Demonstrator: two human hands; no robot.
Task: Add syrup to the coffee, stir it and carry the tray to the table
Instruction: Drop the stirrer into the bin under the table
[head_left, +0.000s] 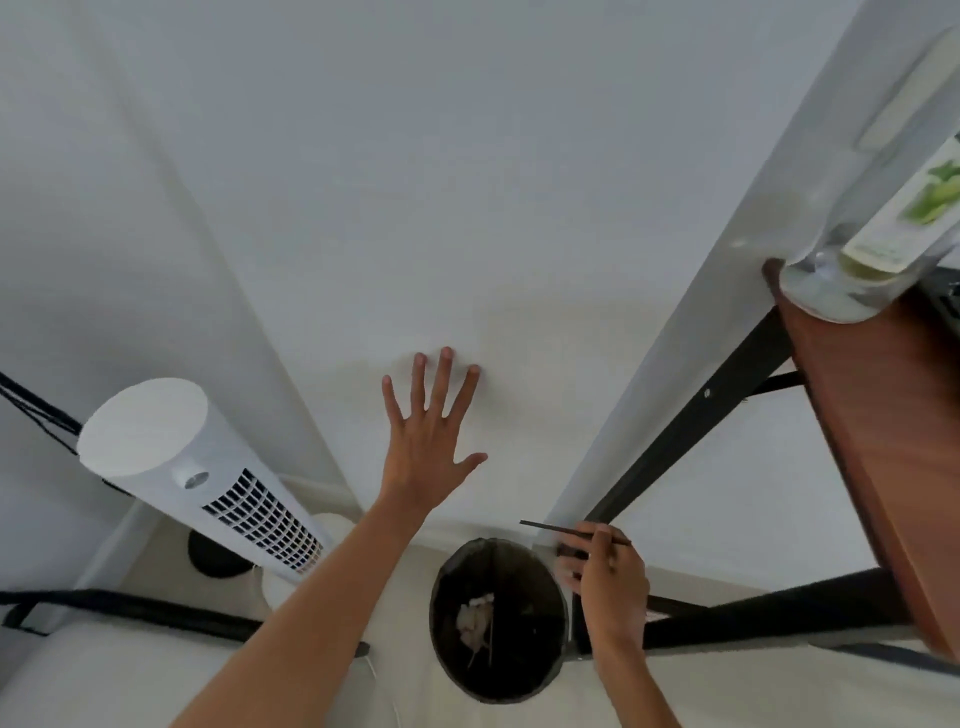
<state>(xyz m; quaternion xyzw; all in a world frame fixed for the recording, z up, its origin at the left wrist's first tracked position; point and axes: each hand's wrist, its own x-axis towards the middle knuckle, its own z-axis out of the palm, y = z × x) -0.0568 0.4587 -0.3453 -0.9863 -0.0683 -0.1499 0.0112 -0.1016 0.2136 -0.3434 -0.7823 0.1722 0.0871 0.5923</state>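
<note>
My left hand (428, 434) is spread flat, fingers apart, against the white wall, holding nothing. My right hand (605, 577) is lower and to the right, pinching a thin dark stir stick (545, 528) that pokes out to the left above the rim of a black waste bin (497, 621). The bin stands on the floor and holds crumpled white scraps. A clear bottle (883, 218) with a green-leaf label stands on the corner of a wooden table (878, 431) at the right. No coffee or tray is in view.
A white tower fan (202, 483) leans in at the left on a black base. Black metal table legs (691, 447) and a crossbar run beside the bin. A black strap lies across pale fabric at the lower left.
</note>
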